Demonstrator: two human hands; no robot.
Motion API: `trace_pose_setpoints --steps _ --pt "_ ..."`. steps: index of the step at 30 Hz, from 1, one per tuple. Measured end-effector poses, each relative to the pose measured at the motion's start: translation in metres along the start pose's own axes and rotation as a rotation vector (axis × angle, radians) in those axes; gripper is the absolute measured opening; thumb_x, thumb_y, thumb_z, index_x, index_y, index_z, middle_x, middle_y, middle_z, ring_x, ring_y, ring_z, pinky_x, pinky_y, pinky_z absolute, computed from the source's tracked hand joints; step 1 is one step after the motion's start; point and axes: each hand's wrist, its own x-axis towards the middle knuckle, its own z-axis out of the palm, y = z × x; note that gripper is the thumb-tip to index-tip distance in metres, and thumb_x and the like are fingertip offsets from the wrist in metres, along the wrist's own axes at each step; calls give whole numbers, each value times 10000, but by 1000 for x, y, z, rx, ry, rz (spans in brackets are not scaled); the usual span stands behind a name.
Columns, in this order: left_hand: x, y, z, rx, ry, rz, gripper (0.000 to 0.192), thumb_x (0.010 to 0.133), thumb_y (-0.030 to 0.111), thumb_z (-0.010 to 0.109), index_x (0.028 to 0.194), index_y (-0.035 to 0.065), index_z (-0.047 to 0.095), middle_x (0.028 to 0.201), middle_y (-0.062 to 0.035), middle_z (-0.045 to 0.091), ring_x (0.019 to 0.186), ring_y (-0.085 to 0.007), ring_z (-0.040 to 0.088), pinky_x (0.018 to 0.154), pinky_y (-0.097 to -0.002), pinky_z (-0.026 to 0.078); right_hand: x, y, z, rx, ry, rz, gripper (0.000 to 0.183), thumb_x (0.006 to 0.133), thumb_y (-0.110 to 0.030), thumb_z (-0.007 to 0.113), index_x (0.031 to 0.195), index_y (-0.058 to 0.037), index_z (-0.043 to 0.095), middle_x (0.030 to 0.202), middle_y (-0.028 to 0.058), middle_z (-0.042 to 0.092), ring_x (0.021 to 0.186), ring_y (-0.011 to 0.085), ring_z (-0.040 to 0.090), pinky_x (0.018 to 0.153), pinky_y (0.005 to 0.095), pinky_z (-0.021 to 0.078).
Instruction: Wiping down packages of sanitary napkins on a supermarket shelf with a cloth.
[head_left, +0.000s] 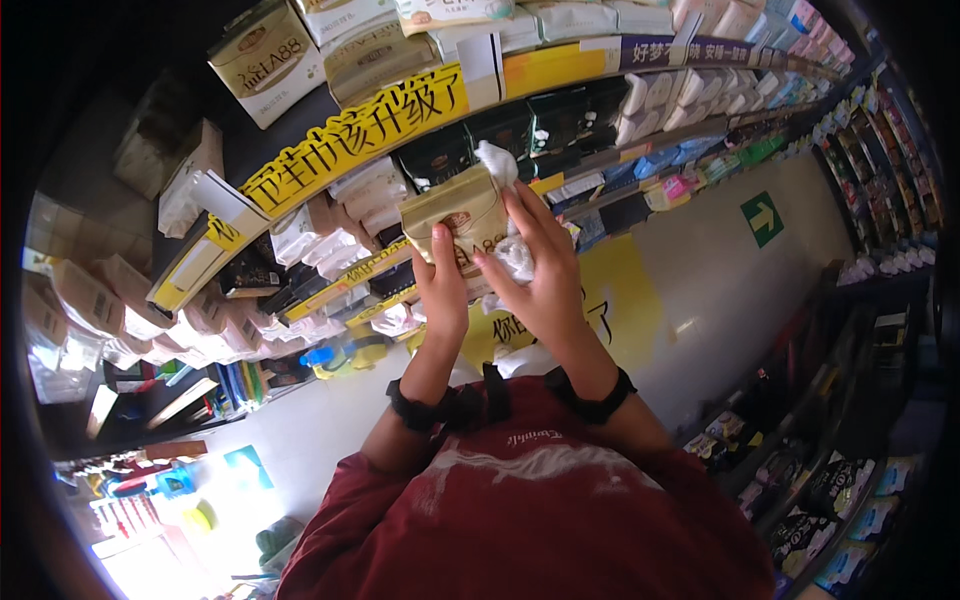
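Note:
A gold soft pack (469, 206), apparently of sanitary pads, is held up in front of the shelves. My left hand (442, 289) grips its near left side, with the thumb lying on the printed face. At the pack's right side is my right hand (541, 262), its thumb near the printed front. A crumpled white cloth (516, 255) is held between my right hand and the pack, and one end (497, 161) sticks out above the fingers. Part of the cloth is hidden behind my right hand.
Similar gold packs (266, 64) stand on the upper shelf behind a yellow printed edge strip (360, 127). Lower shelves hold dark packs (570, 127) and pale packs (90, 296). A green arrow sign (762, 219) marks the tiled floor (720, 277). Another stocked shelf (795, 450) runs along the right.

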Motion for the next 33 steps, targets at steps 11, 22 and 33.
trace_pose_setpoints --steps 11,22,33 --pt "16 -18 -8 -42 133 15 459 945 351 375 1222 -13 415 1187 -62 494 1012 -133 498 885 -267 388 -52 32 -41 311 98 791 111 770 -87 634 858 -25 609 816 62 615 722 107 569 631 245 456" --pt "-9 -26 -8 169 -233 -20 455 944 320 387 1228 -35 374 1210 -106 462 1093 -163 447 958 -298 330 1 13 -34 433 365 529 234 770 -108 635 968 -1 572 857 81 593 711 118 559 611 246 458" --pt "-7 -22 -19 215 -48 50 374 930 278 444 1149 -24 433 1061 -82 538 950 -137 496 843 -261 385 -48 6 -24 209 -72 594 200 742 -134 641 759 -14 482 713 142 537 615 252 538 554 319 416"
